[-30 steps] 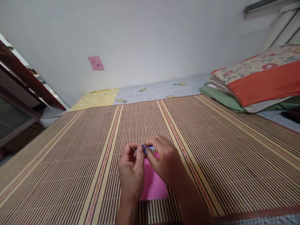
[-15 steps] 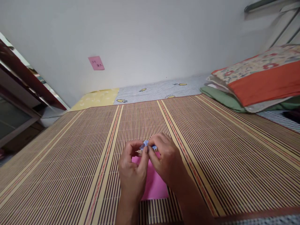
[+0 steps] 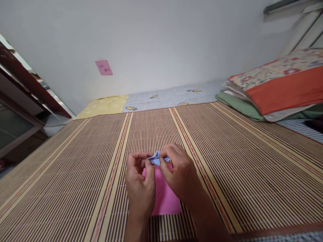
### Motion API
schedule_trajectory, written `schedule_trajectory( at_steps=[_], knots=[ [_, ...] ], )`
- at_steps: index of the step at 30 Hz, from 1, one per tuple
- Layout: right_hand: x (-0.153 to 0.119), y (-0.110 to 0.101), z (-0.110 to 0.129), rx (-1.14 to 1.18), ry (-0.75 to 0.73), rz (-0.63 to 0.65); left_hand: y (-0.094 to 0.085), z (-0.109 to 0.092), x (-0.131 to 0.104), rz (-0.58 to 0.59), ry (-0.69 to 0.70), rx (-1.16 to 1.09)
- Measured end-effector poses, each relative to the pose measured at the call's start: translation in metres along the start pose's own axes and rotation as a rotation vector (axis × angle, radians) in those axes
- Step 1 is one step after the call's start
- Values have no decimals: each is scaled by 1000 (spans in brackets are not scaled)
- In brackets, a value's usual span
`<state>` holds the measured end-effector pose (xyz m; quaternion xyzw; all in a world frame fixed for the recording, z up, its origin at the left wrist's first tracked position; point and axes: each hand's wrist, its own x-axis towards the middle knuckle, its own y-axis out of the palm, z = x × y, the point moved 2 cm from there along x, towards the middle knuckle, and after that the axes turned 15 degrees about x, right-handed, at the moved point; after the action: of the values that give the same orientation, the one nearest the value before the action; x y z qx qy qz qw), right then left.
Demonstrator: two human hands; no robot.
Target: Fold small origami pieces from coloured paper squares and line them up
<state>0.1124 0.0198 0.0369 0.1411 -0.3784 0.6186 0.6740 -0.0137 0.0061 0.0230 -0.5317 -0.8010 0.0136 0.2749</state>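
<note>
A small folded piece of blue paper (image 3: pixel 155 160) is held between both hands, above the far edge of a pink sheet (image 3: pixel 166 198). My left hand (image 3: pixel 140 178) pinches its left end between thumb and fingers. At the right end, the thumb and index finger of my right hand (image 3: pixel 178 166) grip the paper. A raised fold shows between the two grips. The pink sheet lies on the striped mat (image 3: pixel 101 161), partly hidden under my hands.
Folded bedding, with an orange and floral piece (image 3: pixel 285 87) over a green one (image 3: pixel 239 106), lies at the right. A pink note (image 3: pixel 104 67) is on the white wall (image 3: pixel 164 43). Patterned cloth (image 3: pixel 166 97) runs along the wall.
My left thumb has moved left, away from my right thumb, and my left hand has shifted slightly left. More of the blue paper now shows between the hands.
</note>
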Motion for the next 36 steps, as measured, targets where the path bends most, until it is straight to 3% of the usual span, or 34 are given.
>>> schedule_trajectory(
  at_steps=[18, 27, 32, 36],
  knots=[
    [1, -2, 7, 55, 44, 56, -8, -8, 3, -39, 279, 201],
    [1, -3, 9, 62, 38, 56, -7, -11, 2, 14, 137, 193],
    [-1, -2, 8, 53, 50, 72, -7, -9, 2, 18, -8, 72],
    [-1, -2, 7, 59, 56, 71, -7, -10, 3, 93, -65, -15]
  ],
)
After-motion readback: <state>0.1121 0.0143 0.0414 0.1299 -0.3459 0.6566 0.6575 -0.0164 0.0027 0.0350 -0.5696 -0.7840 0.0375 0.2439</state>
